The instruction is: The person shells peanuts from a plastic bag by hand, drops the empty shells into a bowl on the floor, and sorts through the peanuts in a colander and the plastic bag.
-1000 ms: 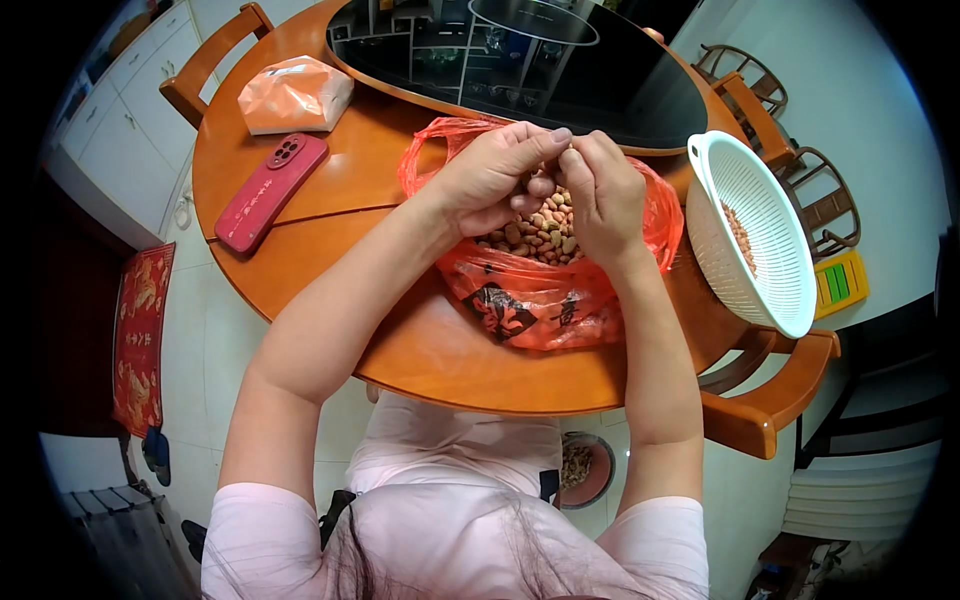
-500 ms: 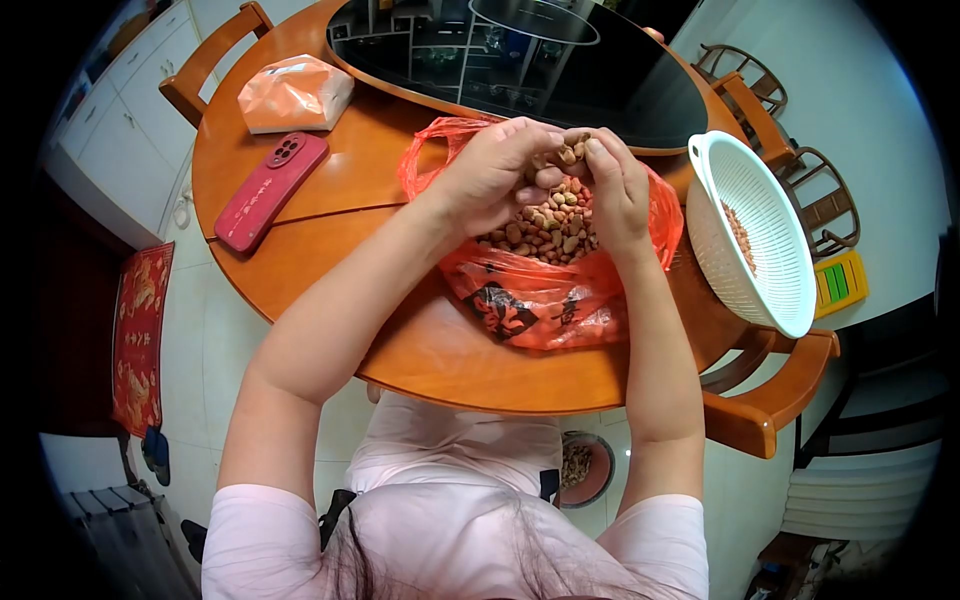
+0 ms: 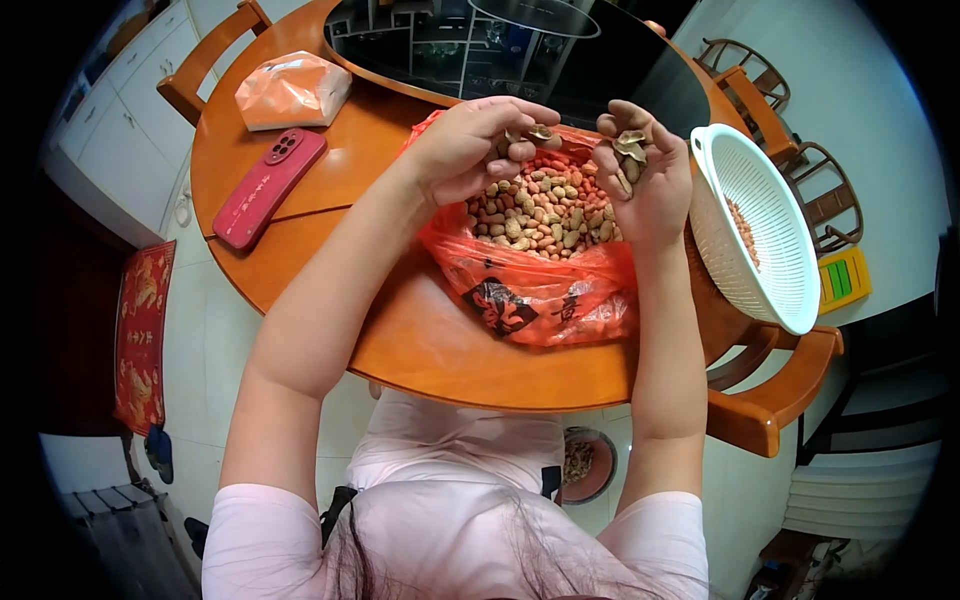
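Both hands are raised over a red plastic bag (image 3: 560, 295) filled with unshelled peanuts (image 3: 545, 212). My left hand (image 3: 462, 152) has its fingers curled round peanut shells, and a broken shell piece (image 3: 541, 131) shows at the fingertips. Palm up, my right hand (image 3: 662, 190) holds several cracked peanut shells (image 3: 629, 148) between its bent fingers and thumb. The two hands are apart, above the far side of the bag. To the right of my right hand stands a white colander (image 3: 703, 235), tilted, with shelled peanut kernels (image 3: 742, 235) inside.
A round wooden table (image 3: 400, 345) bears a black glass turntable (image 3: 400, 50) at the back. On the left lie a red phone (image 3: 268, 190) and an orange tissue pack (image 3: 293, 92). A bin (image 3: 607, 465) with shells stands on the floor below. Wooden chairs (image 3: 775, 400) surround the table.
My hands, together over the bag half a second ago, have moved apart. A peanut held between them has been split, and opened shells now show in both hands.
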The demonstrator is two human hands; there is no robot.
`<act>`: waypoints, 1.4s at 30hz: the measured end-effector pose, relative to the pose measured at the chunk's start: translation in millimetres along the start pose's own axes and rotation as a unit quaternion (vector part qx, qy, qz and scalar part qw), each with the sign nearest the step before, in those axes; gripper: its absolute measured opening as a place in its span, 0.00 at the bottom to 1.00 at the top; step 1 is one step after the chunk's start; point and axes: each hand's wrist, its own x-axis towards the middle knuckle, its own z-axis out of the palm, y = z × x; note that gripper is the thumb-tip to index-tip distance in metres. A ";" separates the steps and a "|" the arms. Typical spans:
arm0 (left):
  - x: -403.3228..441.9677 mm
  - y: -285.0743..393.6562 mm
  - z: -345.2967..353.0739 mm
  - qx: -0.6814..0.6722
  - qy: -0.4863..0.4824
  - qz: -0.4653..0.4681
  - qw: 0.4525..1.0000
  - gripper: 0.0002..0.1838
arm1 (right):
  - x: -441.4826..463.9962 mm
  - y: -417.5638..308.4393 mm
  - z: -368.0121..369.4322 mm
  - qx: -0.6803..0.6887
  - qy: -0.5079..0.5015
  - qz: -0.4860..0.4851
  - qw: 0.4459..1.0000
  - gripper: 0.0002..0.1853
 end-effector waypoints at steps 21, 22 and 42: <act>8.4 -17.4 -8.0 -0.023 0.108 -0.009 0.994 0.07 | -8.7 27.5 -1.7 -0.831 -0.091 -0.100 0.540 0.10; 8.5 -18.2 -9.2 -0.022 0.107 -0.007 0.994 0.07 | -8.2 27.3 -1.4 -0.830 -0.090 -0.099 0.542 0.11; 4.3 -16.3 2.6 0.003 0.028 -0.031 0.999 0.11 | 0.4 19.9 -2.8 -0.210 -0.048 0.017 0.976 0.12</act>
